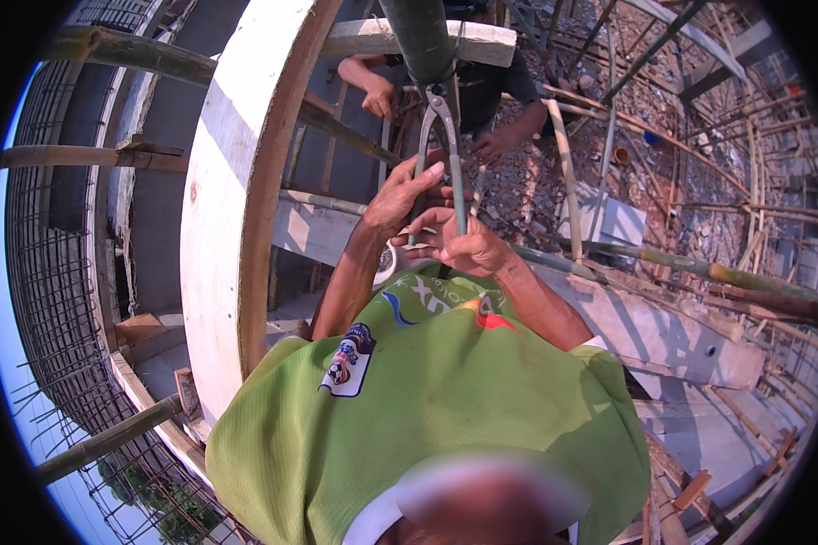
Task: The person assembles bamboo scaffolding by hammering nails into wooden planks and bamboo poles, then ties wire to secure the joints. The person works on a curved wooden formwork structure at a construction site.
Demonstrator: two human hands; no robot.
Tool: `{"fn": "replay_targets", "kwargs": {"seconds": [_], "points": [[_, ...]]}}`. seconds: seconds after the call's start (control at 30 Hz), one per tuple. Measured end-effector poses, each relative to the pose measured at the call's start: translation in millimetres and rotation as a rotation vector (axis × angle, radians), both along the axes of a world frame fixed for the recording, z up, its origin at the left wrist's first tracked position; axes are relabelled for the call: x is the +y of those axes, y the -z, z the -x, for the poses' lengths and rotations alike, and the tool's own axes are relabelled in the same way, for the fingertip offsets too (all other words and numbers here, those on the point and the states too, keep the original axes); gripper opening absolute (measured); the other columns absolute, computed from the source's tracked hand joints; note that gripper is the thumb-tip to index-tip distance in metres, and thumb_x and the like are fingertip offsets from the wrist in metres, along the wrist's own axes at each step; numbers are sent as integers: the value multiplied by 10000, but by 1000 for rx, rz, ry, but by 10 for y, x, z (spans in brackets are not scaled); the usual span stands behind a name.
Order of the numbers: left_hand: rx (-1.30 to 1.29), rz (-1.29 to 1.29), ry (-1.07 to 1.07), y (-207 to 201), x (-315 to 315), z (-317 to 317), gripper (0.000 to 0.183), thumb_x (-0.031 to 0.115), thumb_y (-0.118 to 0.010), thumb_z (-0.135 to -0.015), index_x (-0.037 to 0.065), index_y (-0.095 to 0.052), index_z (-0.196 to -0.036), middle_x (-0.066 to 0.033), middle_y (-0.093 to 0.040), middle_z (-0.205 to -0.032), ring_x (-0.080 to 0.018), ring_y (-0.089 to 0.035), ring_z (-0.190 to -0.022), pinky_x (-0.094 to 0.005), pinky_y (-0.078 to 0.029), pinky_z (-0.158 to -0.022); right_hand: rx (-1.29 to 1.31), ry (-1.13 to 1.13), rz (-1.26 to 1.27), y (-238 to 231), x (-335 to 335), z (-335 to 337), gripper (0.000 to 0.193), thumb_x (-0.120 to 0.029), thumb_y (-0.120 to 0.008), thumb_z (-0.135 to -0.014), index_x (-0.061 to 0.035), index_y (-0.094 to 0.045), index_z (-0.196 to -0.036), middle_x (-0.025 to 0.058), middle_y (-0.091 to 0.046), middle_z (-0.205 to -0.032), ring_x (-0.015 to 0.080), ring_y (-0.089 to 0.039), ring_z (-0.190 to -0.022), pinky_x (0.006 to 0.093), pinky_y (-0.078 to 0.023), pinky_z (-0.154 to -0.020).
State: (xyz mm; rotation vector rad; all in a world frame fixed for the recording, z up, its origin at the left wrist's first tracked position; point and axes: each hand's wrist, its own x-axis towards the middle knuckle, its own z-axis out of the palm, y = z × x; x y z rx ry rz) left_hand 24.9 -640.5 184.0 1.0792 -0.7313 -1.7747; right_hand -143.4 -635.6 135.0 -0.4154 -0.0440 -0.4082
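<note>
A pair of end-cutting pincers [438,111] with long green-sleeved handles points away from me, its jaws up against a thick green bamboo pole [418,41]. My left hand [398,197] is closed at the left handle, thumb lying along it. Fingers of my right hand [471,243] curl around the right handle, lower down. The two handles stand somewhat apart. Whether the jaws bite on a wire at the pole is too small to make out.
A wide pale timber board [236,191] rises close on my left. Beyond the pincers is another person in dark clothing, a hand [382,98] and forearm near the pole. A rebar grid [50,272] stands far left. Bamboo poles [718,271] cross at right above rubble.
</note>
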Motion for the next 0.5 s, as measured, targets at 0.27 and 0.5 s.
{"fn": "replay_targets", "kwargs": {"seconds": [0.27, 0.5], "points": [[-153, 62, 175, 257, 282, 34, 594, -11, -620, -905, -1, -406, -1459, -138, -629, -1257, -196, -595, -1149, -331, -485, -992, 99, -210, -66, 308, 236, 269, 632, -11, -653, -742, 85, -462, -1337, 188, -522, -1347, 302, -484, -1314, 433, -352, -1148], [19, -110, 281, 540, 583, 370, 420, -33, -621, -891, -5, -594, -1310, -91, -609, -1300, -132, -550, -1137, -279, -437, -969, 629, -16, 405, 473, 401, 585, 495, -83, -652, -823, 14, -529, -1293, 150, -585, -1243, 255, -557, -1162, 389, -430, -1003]]}}
